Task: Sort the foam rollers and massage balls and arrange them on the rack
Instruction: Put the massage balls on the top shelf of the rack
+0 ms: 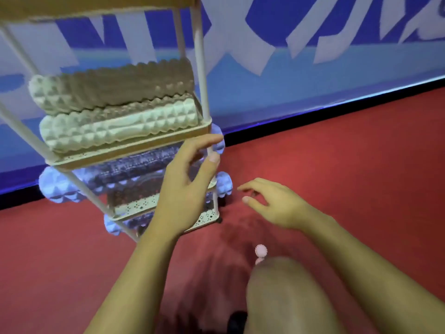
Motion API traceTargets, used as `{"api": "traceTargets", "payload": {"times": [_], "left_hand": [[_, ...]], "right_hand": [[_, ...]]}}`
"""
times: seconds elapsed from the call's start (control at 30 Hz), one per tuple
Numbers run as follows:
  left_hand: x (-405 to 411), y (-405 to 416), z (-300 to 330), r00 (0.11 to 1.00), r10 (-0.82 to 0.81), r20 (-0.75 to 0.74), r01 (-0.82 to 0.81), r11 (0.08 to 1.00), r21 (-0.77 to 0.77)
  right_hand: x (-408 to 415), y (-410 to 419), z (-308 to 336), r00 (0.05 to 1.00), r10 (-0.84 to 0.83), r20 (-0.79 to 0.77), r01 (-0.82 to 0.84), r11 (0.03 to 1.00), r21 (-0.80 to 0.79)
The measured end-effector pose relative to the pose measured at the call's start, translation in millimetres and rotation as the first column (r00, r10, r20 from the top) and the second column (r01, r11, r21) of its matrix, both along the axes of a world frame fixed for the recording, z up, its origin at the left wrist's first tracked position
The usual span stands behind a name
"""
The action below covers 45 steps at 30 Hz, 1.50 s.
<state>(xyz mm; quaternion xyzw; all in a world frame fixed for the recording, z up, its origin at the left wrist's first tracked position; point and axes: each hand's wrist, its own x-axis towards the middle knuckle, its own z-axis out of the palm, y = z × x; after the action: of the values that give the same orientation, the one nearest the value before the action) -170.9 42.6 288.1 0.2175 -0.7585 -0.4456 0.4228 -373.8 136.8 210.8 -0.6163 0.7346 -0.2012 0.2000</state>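
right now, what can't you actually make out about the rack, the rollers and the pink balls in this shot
Head view only:
- Top shelf: cut off by the upper edge, contents unseen.
- Purple rollers on the lower shelves: motion blur, and the left hand covers their right part; count unclear.
- Pink massage balls on the floor: small, the lower one half hidden by the knee.
- Left hand's grip on the rack post: blurred, contact unclear.
- Right hand: open, empty.
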Motion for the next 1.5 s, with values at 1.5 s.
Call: {"api": "traceTargets", "payload": {"times": [1.5], "left_hand": [[-112, 62, -434, 0.460, -0.475, 0.750, 0.010, 0.848, 0.530]], "right_hand": [[-38, 25, -209, 0.582, -0.533, 0.614, 0.593, 0.795, 0.127]]}}
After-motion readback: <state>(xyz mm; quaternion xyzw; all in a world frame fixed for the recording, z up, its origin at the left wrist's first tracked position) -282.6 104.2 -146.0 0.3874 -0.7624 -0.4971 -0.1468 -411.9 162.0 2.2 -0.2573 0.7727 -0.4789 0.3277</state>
